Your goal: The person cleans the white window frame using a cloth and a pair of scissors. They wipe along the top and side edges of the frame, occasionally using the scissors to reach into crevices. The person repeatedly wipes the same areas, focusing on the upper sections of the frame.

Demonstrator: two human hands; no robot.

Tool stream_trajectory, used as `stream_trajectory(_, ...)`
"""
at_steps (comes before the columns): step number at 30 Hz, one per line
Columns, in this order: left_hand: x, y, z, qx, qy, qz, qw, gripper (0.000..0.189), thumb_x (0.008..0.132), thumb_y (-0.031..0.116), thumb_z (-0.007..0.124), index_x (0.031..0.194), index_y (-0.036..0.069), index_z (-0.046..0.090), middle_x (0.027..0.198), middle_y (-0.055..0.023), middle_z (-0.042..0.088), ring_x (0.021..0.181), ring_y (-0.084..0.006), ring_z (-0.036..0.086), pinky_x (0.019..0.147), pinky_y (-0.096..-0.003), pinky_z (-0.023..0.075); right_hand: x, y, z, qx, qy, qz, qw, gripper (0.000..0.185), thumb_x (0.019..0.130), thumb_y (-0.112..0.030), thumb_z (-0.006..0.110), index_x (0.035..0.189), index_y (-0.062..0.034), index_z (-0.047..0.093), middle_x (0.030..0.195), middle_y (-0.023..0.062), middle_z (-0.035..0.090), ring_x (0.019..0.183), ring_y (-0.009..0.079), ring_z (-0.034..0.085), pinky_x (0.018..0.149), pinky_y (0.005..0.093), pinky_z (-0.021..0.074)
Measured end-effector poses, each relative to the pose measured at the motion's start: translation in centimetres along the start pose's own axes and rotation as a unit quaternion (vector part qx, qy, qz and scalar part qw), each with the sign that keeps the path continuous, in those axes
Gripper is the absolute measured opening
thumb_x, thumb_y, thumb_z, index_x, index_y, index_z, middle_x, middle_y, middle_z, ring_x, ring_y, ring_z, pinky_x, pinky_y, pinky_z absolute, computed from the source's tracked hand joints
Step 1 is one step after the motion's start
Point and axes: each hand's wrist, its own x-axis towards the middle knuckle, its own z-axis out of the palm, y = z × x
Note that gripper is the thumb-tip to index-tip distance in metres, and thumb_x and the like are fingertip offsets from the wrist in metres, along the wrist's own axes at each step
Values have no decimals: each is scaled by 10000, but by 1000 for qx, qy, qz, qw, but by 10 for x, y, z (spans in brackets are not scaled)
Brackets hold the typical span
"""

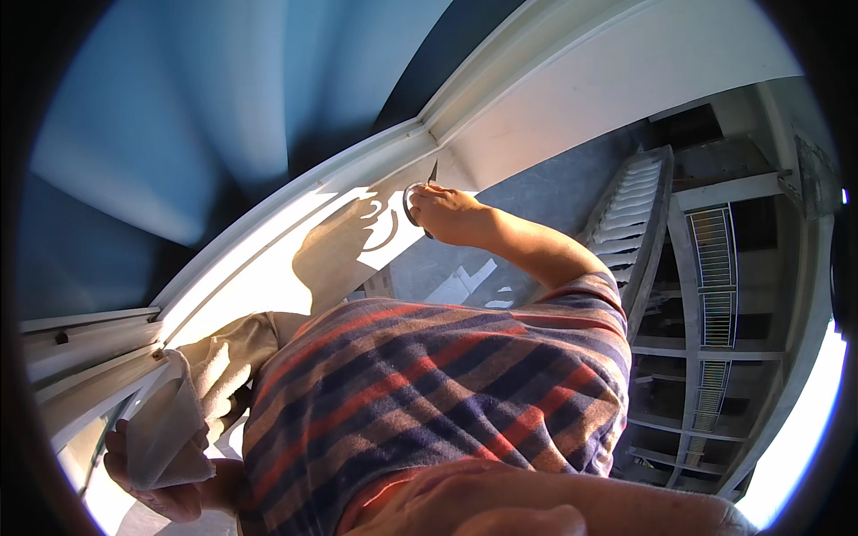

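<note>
My right hand (446, 211) is closed around a ring-shaped object (407, 203); a dark pointed piece (434, 173) sticks up beyond the fingers. Its exact kind is unclear. Below and beside this hand lies a pale sunlit ledge (268, 268) bearing shadows of the hand and curved shapes. At the lower left, my left hand (171, 499) grips a light grey cloth (164, 435), partly hiding the fingers. Just right of the cloth are finger-like folds of a pale fabric item (220, 382), possibly a glove. A striped shirt (436, 388) fills the middle.
A white frame (288, 194) borders blue panes (167, 120) at upper left and meets a pale panel (570, 87) at a corner. Off to the right are a white balustrade (627, 208) and a building structure with metal railings (714, 275). Skin very close to the camera covers the bottom edge.
</note>
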Motion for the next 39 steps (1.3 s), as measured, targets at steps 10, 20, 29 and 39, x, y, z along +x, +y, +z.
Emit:
stream_trajectory(10, 15, 11, 28, 40, -54, 0, 998, 309, 978, 290, 572, 861, 48, 420, 866, -58, 370, 818, -163, 360, 788, -335, 356, 4, 25, 49, -27, 195, -25, 980, 281, 804, -86, 609, 1083, -63, 628, 1182, 62, 580, 1135, 244, 547, 922, 340, 524)
stream_trajectory(20, 11, 33, 52, 61, -63, 136, 987, 397, 962, 309, 444, 1141, -44, 411, 1087, -167, 413, 982, -277, 418, 854, -414, 345, 61, -36, -28, 284, 385, -55, 876, 257, 896, -30, 618, 1152, -4, 622, 1127, 153, 621, 925, 243, 643, 784, 332, 551)
stream_trajectory(29, 32, 27, 112, 513, 61, 461, 722, 241, 1005, 259, 464, 945, 26, 485, 805, -31, 335, 720, -148, 367, 547, -269, 302, 163, -205, -128, 488, -100, -472, 727, 410, 948, -277, 624, 1298, -81, 540, 1047, 109, 665, 831, 201, 614, 735, 343, 488)
stream_trajectory(39, -38, 59, 120, 429, 30, 147, 891, 281, 866, -47, 595, 1142, -3, 559, 840, -58, 404, 718, -138, 363, 624, -260, 359, 148, -68, -151, 553, 189, -477, 657, 224, 818, -24, 734, 1002, -21, 608, 865, 68, 598, 664, 124, 545, 562, 270, 438)
